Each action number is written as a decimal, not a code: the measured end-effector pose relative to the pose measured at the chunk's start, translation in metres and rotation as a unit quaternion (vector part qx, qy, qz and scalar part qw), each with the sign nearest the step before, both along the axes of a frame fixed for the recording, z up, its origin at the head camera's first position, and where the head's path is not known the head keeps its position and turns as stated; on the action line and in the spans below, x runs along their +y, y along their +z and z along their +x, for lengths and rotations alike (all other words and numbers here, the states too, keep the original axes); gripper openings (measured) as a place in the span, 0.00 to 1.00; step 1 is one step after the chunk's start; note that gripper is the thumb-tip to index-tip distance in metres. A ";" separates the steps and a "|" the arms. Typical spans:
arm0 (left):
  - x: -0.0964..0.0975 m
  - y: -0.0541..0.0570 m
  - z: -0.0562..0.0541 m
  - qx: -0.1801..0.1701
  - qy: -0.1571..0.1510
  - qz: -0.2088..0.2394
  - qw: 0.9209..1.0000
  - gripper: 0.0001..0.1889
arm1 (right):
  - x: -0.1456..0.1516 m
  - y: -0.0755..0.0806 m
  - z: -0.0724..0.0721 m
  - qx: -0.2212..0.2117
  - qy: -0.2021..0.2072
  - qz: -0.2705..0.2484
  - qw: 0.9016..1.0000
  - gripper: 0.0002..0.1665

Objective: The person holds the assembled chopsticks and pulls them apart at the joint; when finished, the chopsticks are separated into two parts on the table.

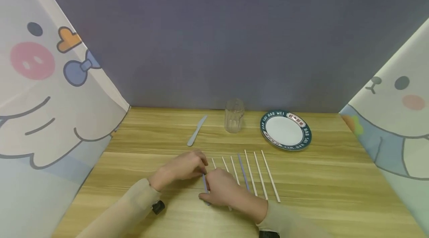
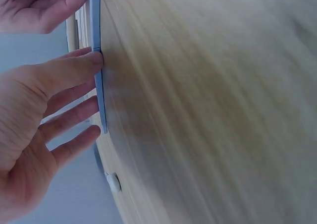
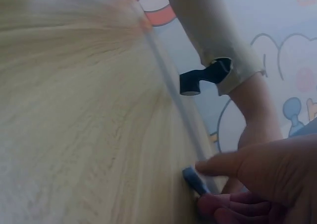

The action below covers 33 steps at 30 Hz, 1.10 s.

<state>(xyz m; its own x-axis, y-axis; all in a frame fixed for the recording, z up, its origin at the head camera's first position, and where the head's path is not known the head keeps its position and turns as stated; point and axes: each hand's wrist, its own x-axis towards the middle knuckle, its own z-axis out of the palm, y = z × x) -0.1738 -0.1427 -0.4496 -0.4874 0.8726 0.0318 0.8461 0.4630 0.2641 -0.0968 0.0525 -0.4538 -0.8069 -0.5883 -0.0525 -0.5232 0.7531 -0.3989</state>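
A thin blue stick [image 1: 205, 184] lies on the table between both hands, pointing away from me. My left hand [image 1: 186, 165] pinches its far part; in the left wrist view the thumb presses the near side of the blue stick [image 2: 101, 105], with the fingers behind it. My right hand [image 1: 222, 186] holds the near part, thumb crossing over to the left and fingers curled on the right. In the right wrist view, the near end of the blue stick [image 3: 192, 178] shows between thumb and fingers. Thin white sticks [image 1: 226, 163] lie partly hidden behind the right hand.
To the right lie another blue stick [image 1: 243, 171] and several white sticks [image 1: 270, 175], roughly side by side. Farther back are a pale knife [image 1: 197, 130], a clear glass [image 1: 234, 116] and a white plate with a green rim [image 1: 307, 138]. Cartoon-printed panels flank the table.
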 end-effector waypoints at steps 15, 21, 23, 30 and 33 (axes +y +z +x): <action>-0.004 0.015 0.009 -0.052 0.040 0.099 0.993 0.04 | 0.036 0.032 -0.014 0.071 -0.044 -0.052 0.995 0.11; 0.018 0.037 0.017 0.024 0.053 0.196 0.979 0.03 | 0.059 0.056 -0.025 0.102 0.003 -0.089 0.991 0.03; 0.025 0.044 0.020 0.050 0.054 0.212 0.974 0.03 | 0.065 0.063 -0.027 0.112 0.025 -0.102 0.988 0.04; 0.040 0.057 0.026 0.079 0.052 0.243 0.965 0.03 | 0.081 0.075 -0.030 0.138 0.052 -0.108 0.983 0.09; 0.043 0.058 0.028 0.088 0.049 0.251 0.963 0.03 | 0.085 0.079 -0.028 0.130 0.052 -0.107 0.984 0.10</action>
<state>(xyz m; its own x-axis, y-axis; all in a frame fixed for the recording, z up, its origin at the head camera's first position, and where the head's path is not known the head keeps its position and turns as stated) -0.1463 -0.0996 -0.3913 -0.5149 0.6762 0.5270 0.8571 0.3936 0.3324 -0.1249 0.1379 -0.3751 -0.7121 -0.6431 0.2817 -0.6978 0.6039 -0.3852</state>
